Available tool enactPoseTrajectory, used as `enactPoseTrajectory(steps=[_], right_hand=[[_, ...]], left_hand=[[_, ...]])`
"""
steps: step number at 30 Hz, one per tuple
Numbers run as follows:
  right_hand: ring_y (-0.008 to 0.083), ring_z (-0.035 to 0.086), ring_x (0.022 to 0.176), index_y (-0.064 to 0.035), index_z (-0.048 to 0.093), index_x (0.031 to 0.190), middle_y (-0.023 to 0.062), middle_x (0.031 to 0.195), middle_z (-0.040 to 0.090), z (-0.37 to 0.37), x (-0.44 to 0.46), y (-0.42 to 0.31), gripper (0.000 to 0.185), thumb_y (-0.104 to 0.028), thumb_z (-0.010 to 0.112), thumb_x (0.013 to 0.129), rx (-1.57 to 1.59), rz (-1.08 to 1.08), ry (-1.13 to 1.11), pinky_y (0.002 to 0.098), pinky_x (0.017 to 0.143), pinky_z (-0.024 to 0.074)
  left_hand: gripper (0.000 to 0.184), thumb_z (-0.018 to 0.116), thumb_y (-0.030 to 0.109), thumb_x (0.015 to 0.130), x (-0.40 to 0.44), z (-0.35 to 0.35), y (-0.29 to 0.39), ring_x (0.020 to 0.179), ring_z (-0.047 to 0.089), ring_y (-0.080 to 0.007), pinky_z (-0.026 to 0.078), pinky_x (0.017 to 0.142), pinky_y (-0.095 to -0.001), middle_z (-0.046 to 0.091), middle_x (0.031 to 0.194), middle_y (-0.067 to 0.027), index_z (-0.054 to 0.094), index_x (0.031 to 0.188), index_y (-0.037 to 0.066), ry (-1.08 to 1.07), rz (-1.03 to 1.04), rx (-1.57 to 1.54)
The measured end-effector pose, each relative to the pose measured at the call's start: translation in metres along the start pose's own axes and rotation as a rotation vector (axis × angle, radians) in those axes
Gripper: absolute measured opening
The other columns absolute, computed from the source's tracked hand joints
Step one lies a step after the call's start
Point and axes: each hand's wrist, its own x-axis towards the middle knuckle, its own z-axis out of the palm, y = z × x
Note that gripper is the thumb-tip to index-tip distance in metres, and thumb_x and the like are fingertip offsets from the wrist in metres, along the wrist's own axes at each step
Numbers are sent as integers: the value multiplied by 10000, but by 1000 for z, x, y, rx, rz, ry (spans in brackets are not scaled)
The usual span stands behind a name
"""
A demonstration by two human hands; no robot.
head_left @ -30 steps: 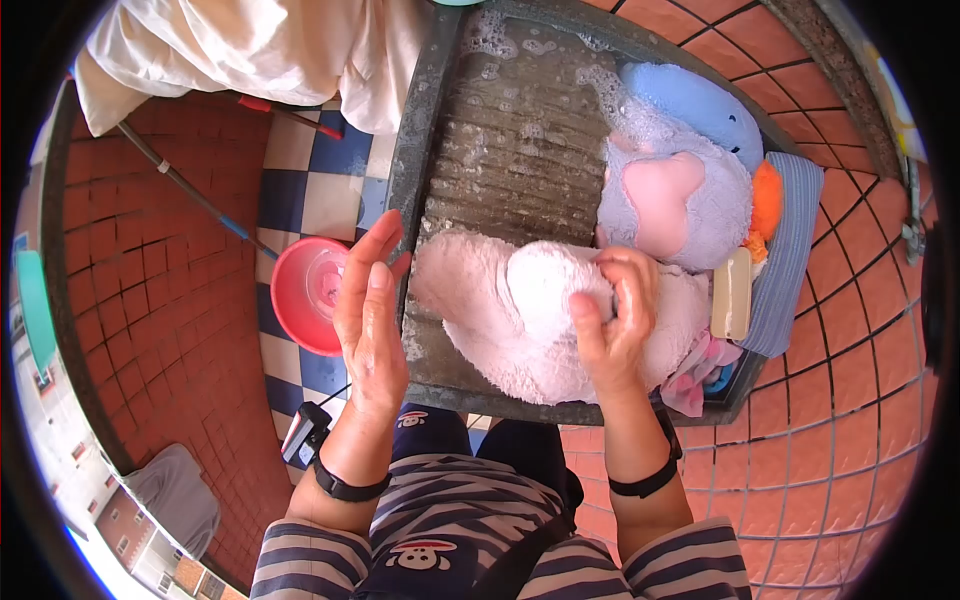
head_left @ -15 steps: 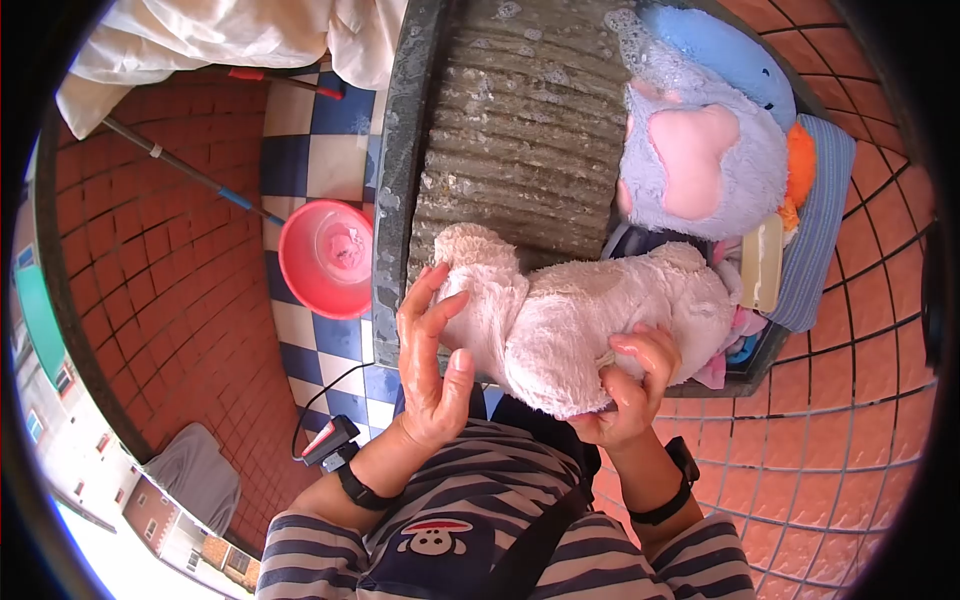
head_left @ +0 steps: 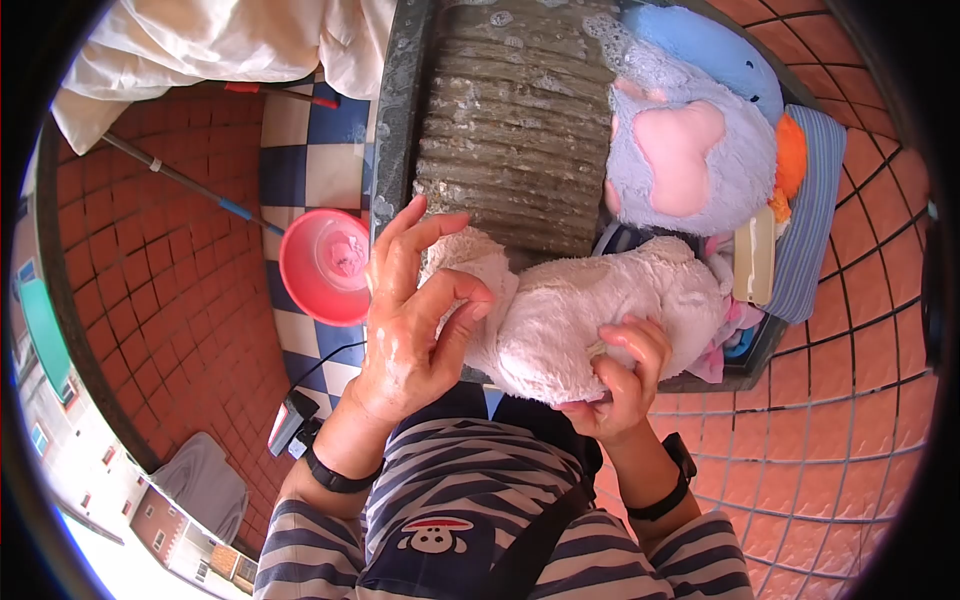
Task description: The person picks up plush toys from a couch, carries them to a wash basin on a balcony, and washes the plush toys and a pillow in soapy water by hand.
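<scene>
The left hand (head_left: 410,345) has just curled its fingers into a near-pinch, whether on anything is unclear, while the right hand (head_left: 630,390) keeps grasping the pale-pink plush toy (head_left: 560,320) between them, apparently steadying it alone.

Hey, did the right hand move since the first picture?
Yes, the right hand has moved toward the person's body, judged against the trough's near rim: before, farther inside it; now, close to it.
</scene>
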Motion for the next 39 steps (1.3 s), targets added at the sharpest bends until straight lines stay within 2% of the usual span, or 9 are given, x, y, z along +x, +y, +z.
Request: enactPoseTrajectory(steps=[16,23,27,29,31,34,36,38,39], right_hand=[[342,516,991,-65,551,927,124,1084,554,8,6,4,474,-510,665,809,76,-23,125,492,893,413],[364,534,1020,-21,579,904,139,1065,573,-10,37,-5,327,-250,749,744,138,60,89,465,910,411],[359,527,1058,-29,568,900,132,1057,575,-10,30,-10,288,-216,729,753,179,137,64,465,947,387],[360,525,1067,-32,567,911,132,1060,573,-5,25,-13,285,-215,724,758,128,132,123,471,962,373],[356,524,1075,-33,571,924,129,1070,570,-1,19,-12,281,-214,716,765,115,121,158,479,976,359],[351,522,1078,-43,579,938,118,1083,565,1,17,-11,275,-219,706,770,113,130,182,477,978,348],[341,526,1064,-47,583,937,114,1066,572,-1,19,-11,265,-217,703,773,113,129,201,475,963,356],[332,529,1051,-51,587,937,109,1050,578,-5,17,-12,255,-214,700,776,122,131,204,473,948,363],[333,534,1046,-49,596,933,117,1059,588,-9,19,-9,239,-213,693,789,125,151,129,462,939,370]], left_hand=[[81,712,74,772,27,-69,38,1279,417,-363,281,1071,-469,522,1244,-200,651,804,30,108,40,-336],[62,711,60,773,26,-89,77,1259,438,-361,280,1070,-468,543,1208,-186,671,807,28,113,108,-361],[91,708,75,776,69,-83,85,1096,574,-262,430,927,-368,607,1095,-147,716,861,44,193,173,-261],[132,678,84,835,109,-79,86,1026,578,-168,420,923,-303,624,1104,-97,727,952,45,202,242,-187],[135,671,95,841,145,-78,98,976,599,-172,450,877,-294,627,1082,-114,729,952,45,213,302,-156],[347,676,112,833,182,-73,117,940,613,-196,470,852,-308,600,1130,-149,641,1175,66,320,585,56],[667,693,165,814,196,-61,116,978,624,-290,477,877,-338,534,1237,-219,400,1409,91,482,691,125],[844,690,215,811,200,-46,72,1114,556,-407,467,924,-403,424,1341,-305,194,1483,89,108,397,493],[838,688,235,815,188,-38,59,1177,482,-457,447,949,-436,392,1353,-335,201,1478,76,-30,233,704]])
